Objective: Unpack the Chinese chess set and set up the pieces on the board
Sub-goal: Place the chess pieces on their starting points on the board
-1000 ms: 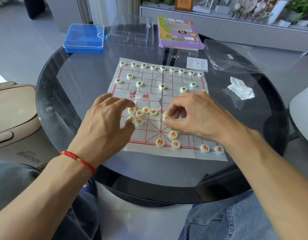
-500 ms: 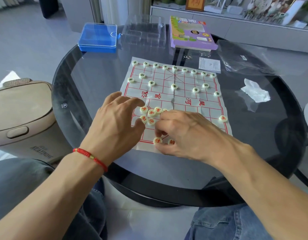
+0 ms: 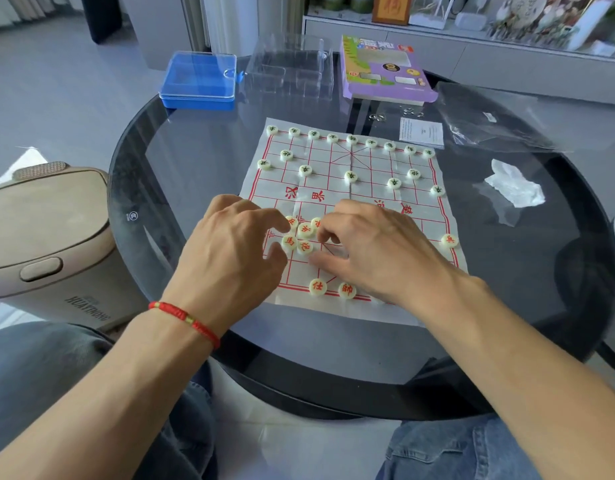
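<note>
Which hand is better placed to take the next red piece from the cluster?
Probably the left hand: its fingers already touch the cluster. The right hand is curled beside it.

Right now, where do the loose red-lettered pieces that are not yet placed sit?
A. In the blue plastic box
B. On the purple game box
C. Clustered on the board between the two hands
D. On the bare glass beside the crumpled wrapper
C: a cluster of red-lettered pieces lies on the board between the left hand and the right hand.
</note>
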`<state>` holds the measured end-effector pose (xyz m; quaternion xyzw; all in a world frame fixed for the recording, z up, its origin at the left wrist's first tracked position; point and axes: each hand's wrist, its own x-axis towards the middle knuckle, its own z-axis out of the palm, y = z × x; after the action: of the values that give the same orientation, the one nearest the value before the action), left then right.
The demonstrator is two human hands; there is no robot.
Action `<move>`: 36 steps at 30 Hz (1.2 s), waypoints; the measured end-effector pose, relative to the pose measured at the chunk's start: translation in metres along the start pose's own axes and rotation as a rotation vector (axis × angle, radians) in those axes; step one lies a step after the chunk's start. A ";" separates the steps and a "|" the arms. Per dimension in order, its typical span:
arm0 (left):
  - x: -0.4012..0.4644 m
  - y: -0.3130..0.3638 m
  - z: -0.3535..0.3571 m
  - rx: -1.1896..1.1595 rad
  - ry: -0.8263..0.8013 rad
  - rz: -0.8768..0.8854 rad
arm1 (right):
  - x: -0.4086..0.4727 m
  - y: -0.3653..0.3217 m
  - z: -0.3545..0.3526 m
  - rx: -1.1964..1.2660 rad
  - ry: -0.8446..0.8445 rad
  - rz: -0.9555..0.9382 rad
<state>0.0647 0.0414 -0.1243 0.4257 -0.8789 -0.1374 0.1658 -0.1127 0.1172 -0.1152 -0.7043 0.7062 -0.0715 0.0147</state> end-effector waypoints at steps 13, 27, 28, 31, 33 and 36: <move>-0.002 0.000 -0.006 -0.251 0.132 -0.078 | 0.006 -0.010 0.001 0.134 0.183 -0.087; 0.022 -0.015 -0.008 -0.344 0.036 -0.249 | 0.023 -0.004 0.012 0.088 0.099 -0.171; 0.023 -0.015 -0.007 -0.322 0.037 -0.230 | 0.024 -0.004 0.013 0.083 0.089 -0.181; 0.026 -0.013 -0.003 -0.256 0.033 -0.184 | 0.024 -0.006 0.012 0.073 0.089 -0.195; 0.028 -0.011 -0.001 -0.228 0.027 -0.167 | 0.023 -0.006 0.011 0.075 0.101 -0.184; 0.032 -0.011 0.005 -0.171 -0.003 -0.136 | 0.019 -0.001 0.007 0.104 0.129 -0.147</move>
<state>0.0518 0.0097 -0.1274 0.4685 -0.8332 -0.2237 0.1904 -0.1111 0.0978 -0.1209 -0.7463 0.6475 -0.1541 0.0003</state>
